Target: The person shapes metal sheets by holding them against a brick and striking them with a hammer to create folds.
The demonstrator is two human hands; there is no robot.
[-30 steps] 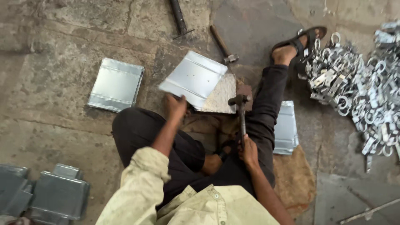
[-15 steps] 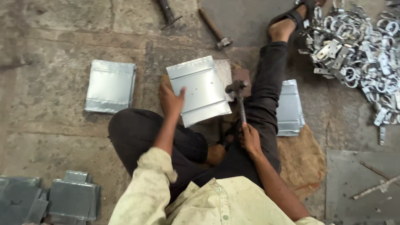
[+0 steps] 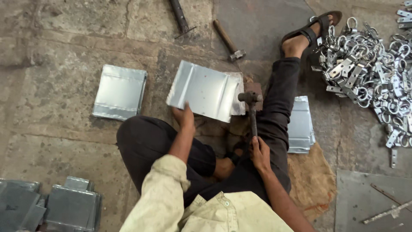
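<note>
Stone floor (image 3: 64,56); metal sheet (image 3: 201,88) apparently on a block.

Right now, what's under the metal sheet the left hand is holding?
Under the sheet, a second sheet's edge and a rusty block show at its right side. Whatever supports the middle is covered. The left hand grips its near edge.

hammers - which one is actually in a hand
The hammer beside the bent sheet, gripped by the right hand; the wooden-handled hammer lies untouched on the floor.
</note>
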